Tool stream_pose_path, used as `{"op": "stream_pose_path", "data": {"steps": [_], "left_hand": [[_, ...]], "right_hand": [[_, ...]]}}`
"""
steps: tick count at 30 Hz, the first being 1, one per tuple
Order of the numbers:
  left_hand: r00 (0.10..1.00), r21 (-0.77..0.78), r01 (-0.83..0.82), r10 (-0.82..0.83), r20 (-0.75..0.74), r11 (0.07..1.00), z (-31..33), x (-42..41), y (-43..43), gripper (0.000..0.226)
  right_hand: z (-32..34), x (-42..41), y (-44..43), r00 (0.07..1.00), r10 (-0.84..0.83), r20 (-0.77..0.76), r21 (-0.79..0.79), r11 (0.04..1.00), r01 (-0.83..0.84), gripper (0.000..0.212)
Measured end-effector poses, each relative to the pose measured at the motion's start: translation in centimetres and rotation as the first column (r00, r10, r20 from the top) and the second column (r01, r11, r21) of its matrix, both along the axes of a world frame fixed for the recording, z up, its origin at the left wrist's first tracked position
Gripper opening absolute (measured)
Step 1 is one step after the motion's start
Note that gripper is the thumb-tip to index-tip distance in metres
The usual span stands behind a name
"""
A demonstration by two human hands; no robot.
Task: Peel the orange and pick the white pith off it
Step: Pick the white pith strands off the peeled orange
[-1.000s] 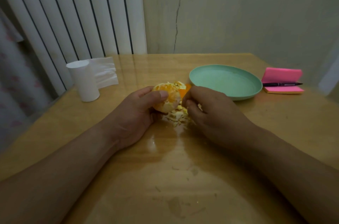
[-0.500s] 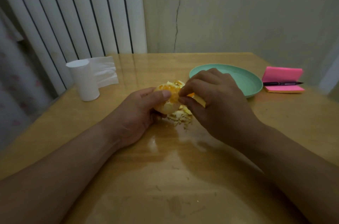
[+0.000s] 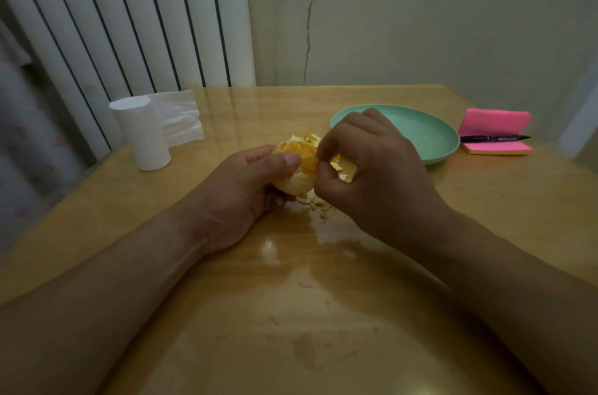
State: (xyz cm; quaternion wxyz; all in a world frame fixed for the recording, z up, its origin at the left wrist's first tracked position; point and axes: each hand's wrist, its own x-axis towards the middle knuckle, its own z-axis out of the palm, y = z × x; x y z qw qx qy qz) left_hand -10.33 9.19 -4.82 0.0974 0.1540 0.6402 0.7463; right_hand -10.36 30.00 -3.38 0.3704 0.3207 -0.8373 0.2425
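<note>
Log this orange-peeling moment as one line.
left hand: grips orange | right hand: pinches at orange's top | peel scraps: on table beside orange | stage: pith remaining

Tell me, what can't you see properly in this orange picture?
Head view only:
- The underside of the orange is covered by the left hand gripping it.
- Whether the right hand pinches pith or peel: the bit is too small and tucked under its fingers.
- The near-left rim of the green plate is behind the right hand.
- Any print on the pen is too small to read.
</note>
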Motion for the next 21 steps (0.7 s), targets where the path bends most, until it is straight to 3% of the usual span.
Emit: {"op": "stream_pose_path", "data": {"steps": [11,21], "left_hand": [[1.000,0.052,0.026,-0.025,-0.010,0.998,0.11,0.06,0.19,0.030],[0.999,0.111,0.037,-0.038,0.008,0.993,0.10,0.14,0.17,0.033]], "right_hand": [[-0.58,0.58,-0.38,0.957,0.102,0.271,-0.381,0.925,0.009,0.009],[-0.39,0.56,-0.18,0.909,0.209,0.360,-0.496,0.868,-0.003,0.004]]}}
